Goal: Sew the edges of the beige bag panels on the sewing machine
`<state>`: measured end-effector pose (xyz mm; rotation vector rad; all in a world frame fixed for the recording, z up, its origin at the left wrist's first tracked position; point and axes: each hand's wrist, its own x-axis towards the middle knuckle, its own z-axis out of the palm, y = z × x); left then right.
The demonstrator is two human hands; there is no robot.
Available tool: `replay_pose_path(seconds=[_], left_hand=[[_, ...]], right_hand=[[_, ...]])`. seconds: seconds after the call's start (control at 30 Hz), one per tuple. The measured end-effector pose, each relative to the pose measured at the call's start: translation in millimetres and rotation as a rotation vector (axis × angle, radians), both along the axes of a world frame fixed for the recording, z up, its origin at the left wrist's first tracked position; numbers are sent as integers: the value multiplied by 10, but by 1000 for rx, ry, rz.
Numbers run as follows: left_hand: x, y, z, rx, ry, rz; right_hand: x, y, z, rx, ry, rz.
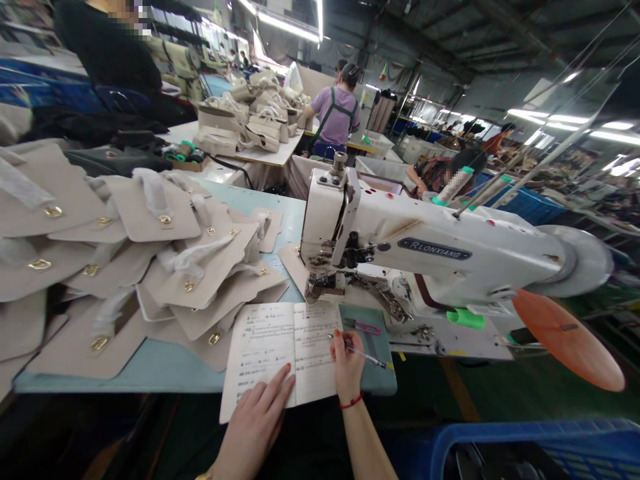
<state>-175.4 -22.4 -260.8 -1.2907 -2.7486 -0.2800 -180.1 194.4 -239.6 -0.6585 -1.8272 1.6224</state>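
Observation:
An open notebook with handwritten lines lies at the front edge of the pale blue table. My left hand rests flat on its left page, fingers stretched out. In my right hand is a pen, pinched between thumb and fingers, its tip over the right page. Just right of the notebook lies a pink thread snip. Behind the pages stands a white sewing machine, and a beige bag panel lies beside its needle area.
Beige bag panels with gold buckles and wrapped handles are heaped on the left. A blue crate stands low at the right, below an orange disc. Beyond, a person in a purple shirt works near a pile of bags.

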Motion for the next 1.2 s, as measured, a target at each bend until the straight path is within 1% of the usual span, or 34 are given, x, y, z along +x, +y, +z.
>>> replay_pose_path(seconds=[0.13,0.3,0.37,0.53,0.8,0.9,1.03,1.2], left_hand=[[14,4,32,-6,37,-8],[-9,93,112,-53,13,-122],[-32,102,121,-59,-4,-137],[-70,29,98,-53,-20,-138],[-74,-94,110,-61,34,-139],[-70,-114,71,-51,39,-127],[-53,-120,30,-31,44,-75],[-37,-109,55,-23,35,-66]], right_hand=[[7,1,-28,-1,9,4],[15,-1,-80,22,4,16],[19,3,-95,35,-2,18],[25,22,-106,67,-9,19],[30,18,-93,94,-22,43],[30,14,-87,98,-27,48],[30,8,-85,105,-31,43],[29,3,-85,113,-33,40]])
